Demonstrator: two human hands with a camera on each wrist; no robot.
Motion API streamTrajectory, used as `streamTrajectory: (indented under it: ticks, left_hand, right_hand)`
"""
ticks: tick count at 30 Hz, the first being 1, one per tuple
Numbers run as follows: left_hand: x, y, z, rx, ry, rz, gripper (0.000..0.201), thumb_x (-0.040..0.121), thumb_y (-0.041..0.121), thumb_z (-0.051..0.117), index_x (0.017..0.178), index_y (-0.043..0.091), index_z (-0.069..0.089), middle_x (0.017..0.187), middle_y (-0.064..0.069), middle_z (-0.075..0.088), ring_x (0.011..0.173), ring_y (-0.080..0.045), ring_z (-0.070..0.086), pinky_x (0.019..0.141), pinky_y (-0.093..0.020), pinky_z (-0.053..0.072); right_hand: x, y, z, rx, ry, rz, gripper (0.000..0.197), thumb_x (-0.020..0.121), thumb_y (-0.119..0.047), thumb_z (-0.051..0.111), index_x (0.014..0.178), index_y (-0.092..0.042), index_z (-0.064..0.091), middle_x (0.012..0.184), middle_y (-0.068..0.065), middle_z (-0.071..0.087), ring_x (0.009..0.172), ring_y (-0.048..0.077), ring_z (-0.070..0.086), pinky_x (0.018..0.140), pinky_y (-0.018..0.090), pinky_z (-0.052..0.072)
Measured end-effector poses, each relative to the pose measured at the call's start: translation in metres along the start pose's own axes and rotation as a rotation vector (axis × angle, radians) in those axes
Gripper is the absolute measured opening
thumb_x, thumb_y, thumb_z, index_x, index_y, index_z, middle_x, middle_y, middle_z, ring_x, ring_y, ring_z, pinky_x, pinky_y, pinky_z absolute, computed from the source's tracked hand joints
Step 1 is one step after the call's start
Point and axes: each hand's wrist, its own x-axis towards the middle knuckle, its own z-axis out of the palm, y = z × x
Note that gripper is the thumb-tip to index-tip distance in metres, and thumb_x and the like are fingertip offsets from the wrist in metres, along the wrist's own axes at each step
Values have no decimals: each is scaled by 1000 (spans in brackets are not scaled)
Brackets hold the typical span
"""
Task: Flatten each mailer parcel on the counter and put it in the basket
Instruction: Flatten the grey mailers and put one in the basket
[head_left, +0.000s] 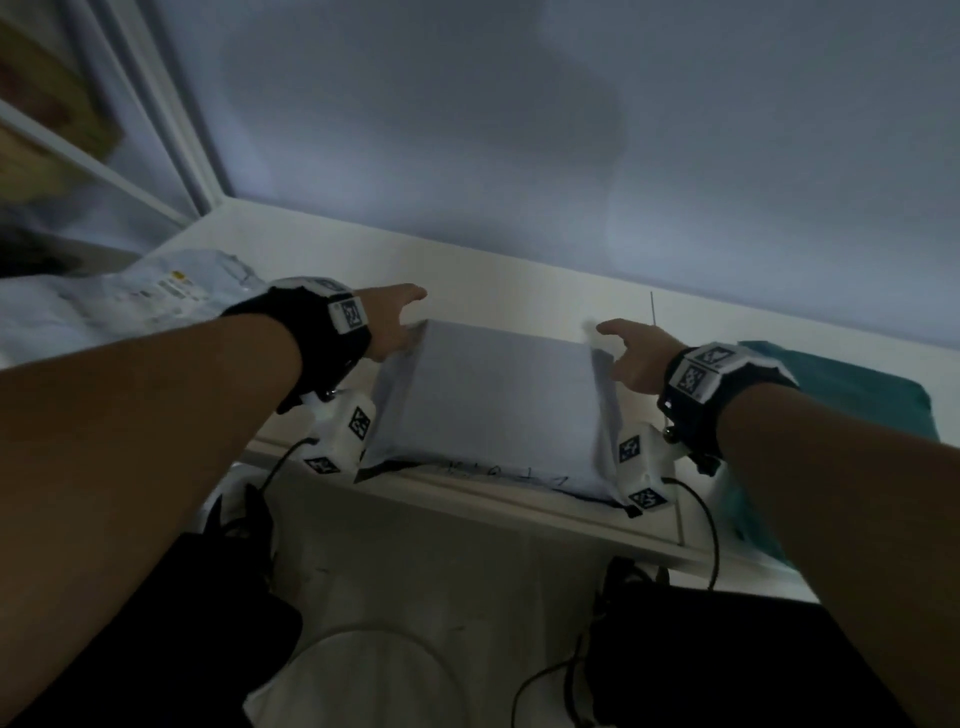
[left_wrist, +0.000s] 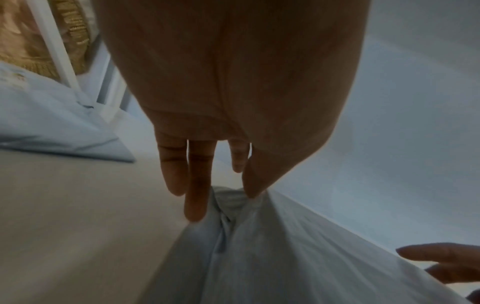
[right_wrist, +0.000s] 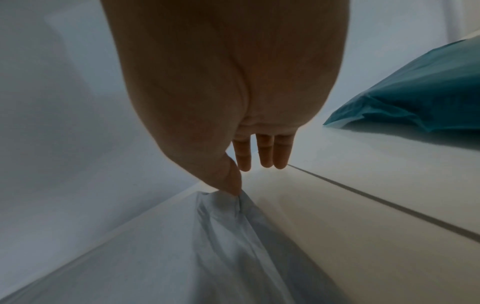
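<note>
A puffy grey mailer parcel (head_left: 493, 405) lies on the white counter (head_left: 519, 291), its near edge at the counter's front. My left hand (head_left: 402, 322) is at its far left corner and my right hand (head_left: 623, 353) at its far right corner. In the left wrist view the left hand (left_wrist: 223, 203) has straight fingers, with the thumb and one fingertip touching the crumpled corner of the parcel (left_wrist: 259, 257). In the right wrist view only the right hand's (right_wrist: 246, 179) thumb tip touches the parcel (right_wrist: 207, 246), and its fingers point straight down beside it.
Another pale mailer with a label (head_left: 156, 296) lies on the counter to the left, and a teal mailer (head_left: 841, 384) to the right. A wall stands close behind. A white shelf frame (head_left: 171, 130) rises at far left. A white round-rimmed object (head_left: 363, 675) sits below the counter.
</note>
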Motion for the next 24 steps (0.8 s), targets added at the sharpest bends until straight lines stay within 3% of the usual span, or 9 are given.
streamTrajectory:
  ticks: [2,4,6,11,14,18,20,22,24]
  left_hand:
    - [9,4,7,15,-40,-9,69,94,11,55,153,18,18,155,-10,31,113,-35,59,78,-34,51]
    - [14,6,16,46,-76,-25,68,91,3,51,152,17,24,149,-16,38,121,-37,52,92,-39,49]
    - [15,8,21,152,-30,-17,58,89,9,54,145,15,38,142,-17,45,125,-37,49,99,-40,44]
    - [13,10,12,271,70,3,28,90,15,56,115,7,67,122,-15,63,113,-31,58,89,-32,45]
    - [9,5,5,223,116,3,25,93,17,53,114,7,64,125,-16,60,115,-31,55,88,-31,43]
    - [1,2,-9,83,148,-38,22,95,14,46,108,2,59,121,-22,59,109,-34,56,84,-32,41]
    - [-7,4,-19,7,193,-52,19,96,14,44,106,4,56,111,-22,59,92,-32,57,73,-32,41]
    - [-15,5,-29,-87,246,-65,13,96,12,42,101,8,53,95,-18,57,70,-30,55,58,-31,44]
    - [-22,6,-39,-220,260,-64,12,95,10,42,99,9,53,88,-16,56,65,-32,58,58,-39,53]
  right_hand:
    - [6,-1,3,-97,-5,15,52,97,-30,48,148,-33,37,151,10,39,135,38,41,111,45,36]
    - [9,-2,12,-134,2,28,49,97,-37,45,145,-41,38,151,11,37,136,40,38,114,47,31]
    - [9,-3,25,-150,38,15,43,95,-39,45,138,-42,46,143,12,45,129,42,43,112,48,32]
    - [1,-8,20,-90,106,-40,22,95,-21,46,111,-15,59,123,16,59,114,38,55,95,39,42]
    - [-6,-12,7,7,56,-124,10,92,-5,46,95,-8,55,115,21,62,110,34,58,91,37,45]
    - [-19,-21,-7,213,23,-91,12,91,-1,42,90,-10,50,91,17,63,81,32,63,54,28,46]
    - [-25,-26,-18,289,18,-78,13,91,-1,43,89,-12,50,83,16,67,64,27,65,42,21,43]
    - [-33,-31,-32,330,36,-88,15,91,-4,47,84,-17,50,81,15,69,54,20,63,41,20,39]
    - [-40,-37,-46,368,74,-100,15,90,-5,49,83,-18,50,79,16,70,53,20,63,43,21,37]
